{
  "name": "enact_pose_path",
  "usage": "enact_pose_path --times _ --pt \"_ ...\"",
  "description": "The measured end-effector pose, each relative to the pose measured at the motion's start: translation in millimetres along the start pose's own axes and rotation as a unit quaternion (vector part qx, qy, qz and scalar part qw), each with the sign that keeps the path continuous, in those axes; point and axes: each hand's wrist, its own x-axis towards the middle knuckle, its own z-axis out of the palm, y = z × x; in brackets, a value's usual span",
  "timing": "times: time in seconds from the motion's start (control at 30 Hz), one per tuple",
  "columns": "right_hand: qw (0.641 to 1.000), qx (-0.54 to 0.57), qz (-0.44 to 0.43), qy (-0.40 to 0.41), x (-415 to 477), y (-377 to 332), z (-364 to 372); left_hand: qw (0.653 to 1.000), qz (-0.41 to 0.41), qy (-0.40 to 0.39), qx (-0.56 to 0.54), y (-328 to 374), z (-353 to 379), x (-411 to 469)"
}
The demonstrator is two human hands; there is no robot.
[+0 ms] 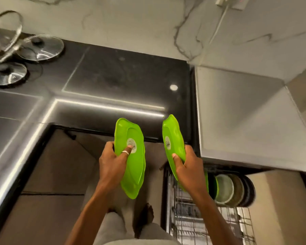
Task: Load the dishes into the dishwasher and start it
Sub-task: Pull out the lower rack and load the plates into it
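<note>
You were partway through: several plates (231, 189) stood in the dishwasher rack (189, 225), your left hand (111, 162) gripped one green plate (132, 174), your right hand (189, 167) gripped a second green plate (173, 138) just above the rack; loading both and starting the machine apparently remained

The wire rack (187, 223) at the lower right of the frame is pulled out. Its near part, toward the bottom edge, has open room above the wires. A row of plates (226, 188) stands on edge at the rack's far right end and fills that spot. Just above them the steel top (237, 112) sticks out like a roof, so the way down there is tight. The right hand (189, 168) and its right green plate (173, 144) hang over the rack's left edge, near the row. The left hand (111, 161) and the left green plate (132, 170) are in the middle, away from the rack. The dark counter (122, 76) behind is open in the middle. Pot lids (41, 47) crowd its upper left part.
</note>
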Motion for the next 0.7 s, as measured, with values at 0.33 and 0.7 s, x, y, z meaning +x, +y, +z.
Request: enact_pose_path --times 0.33,0.7 --pt "0.99 -0.004 0.117 0.08 -128.3 128.1 -57.5 0.998 -0.029 -0.053 -0.014 -80.4 34.9 -98.0" --pt "0.98 -0.002 0.184 0.08 -203.7 204.2 -68.0 0.992 -0.057 -0.111 -0.004 -149.6 80.9 -194.8"
